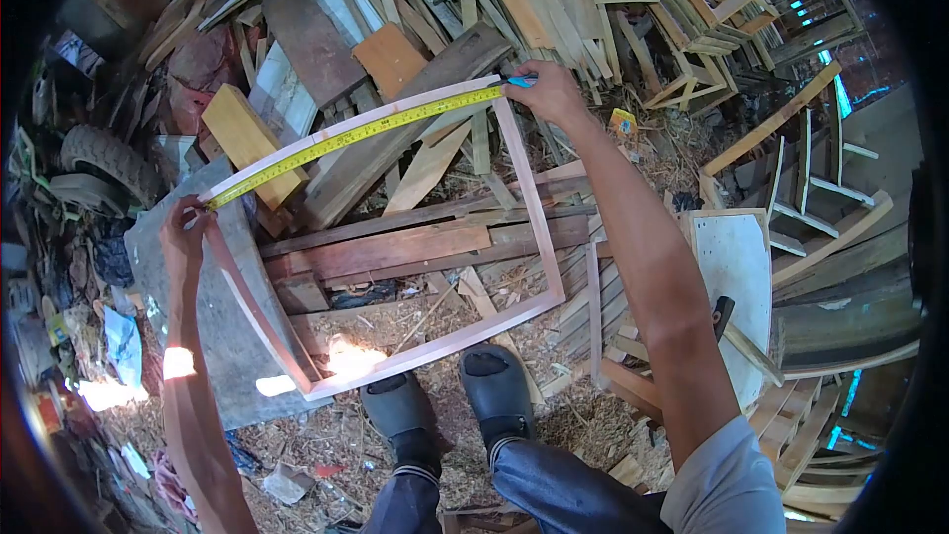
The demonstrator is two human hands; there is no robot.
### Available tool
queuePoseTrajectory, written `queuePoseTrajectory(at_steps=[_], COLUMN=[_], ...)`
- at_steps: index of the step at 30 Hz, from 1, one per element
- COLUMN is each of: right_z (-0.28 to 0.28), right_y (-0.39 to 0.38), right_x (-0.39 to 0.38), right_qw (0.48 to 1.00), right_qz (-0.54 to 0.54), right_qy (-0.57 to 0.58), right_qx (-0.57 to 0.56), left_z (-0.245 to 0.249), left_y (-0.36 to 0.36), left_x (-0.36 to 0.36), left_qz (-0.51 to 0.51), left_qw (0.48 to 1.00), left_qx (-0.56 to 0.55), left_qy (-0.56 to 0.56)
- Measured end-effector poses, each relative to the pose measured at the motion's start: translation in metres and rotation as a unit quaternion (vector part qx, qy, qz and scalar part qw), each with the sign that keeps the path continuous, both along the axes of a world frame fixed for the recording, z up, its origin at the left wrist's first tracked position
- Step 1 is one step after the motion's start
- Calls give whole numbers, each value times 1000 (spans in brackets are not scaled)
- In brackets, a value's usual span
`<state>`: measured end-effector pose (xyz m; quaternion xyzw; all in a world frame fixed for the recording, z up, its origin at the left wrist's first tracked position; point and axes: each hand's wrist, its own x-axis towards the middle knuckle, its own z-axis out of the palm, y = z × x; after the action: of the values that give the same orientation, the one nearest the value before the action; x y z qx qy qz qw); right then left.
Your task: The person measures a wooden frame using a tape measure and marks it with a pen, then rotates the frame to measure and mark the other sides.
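Note:
A rectangular wooden frame (435,343) stands tilted before me, its lower edge by my feet. Along its far bar runs a yellow tape measure (366,132), stretched from corner to corner. My left hand (185,229) is closed at the left far corner, with the tape's end at its fingertips. At the right far corner my right hand (547,92) is closed on a small blue tool (521,82), beside the other end of the tape. What kind of tool it is, I cannot tell.
Scrap boards (395,59) are heaped beyond the frame. A grey board (232,376) lies at the left, near a tyre (111,163). On the right are a white panel (730,272), a hammer (748,348) and wooden chair frames (712,20). Sawdust covers the ground.

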<state>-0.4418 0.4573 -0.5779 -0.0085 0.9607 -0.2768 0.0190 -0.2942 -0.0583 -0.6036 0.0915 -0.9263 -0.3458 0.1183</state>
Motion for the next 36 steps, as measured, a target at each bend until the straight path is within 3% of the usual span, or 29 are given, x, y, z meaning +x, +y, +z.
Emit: queuePoseTrajectory(at_steps=[28,36], right_z=[-2,-10], right_y=[-1,3], right_x=[-2,-1], right_qw=[999,999], right_qz=[21,23], right_qy=[-31,-7], right_qx=[28,-21], left_z=[-7,-6], left_y=[-10,-4], left_x=[-2,-2], left_qz=[-40,-12], left_qw=[998,999], left_qx=[34,48], left_qy=[26,1])
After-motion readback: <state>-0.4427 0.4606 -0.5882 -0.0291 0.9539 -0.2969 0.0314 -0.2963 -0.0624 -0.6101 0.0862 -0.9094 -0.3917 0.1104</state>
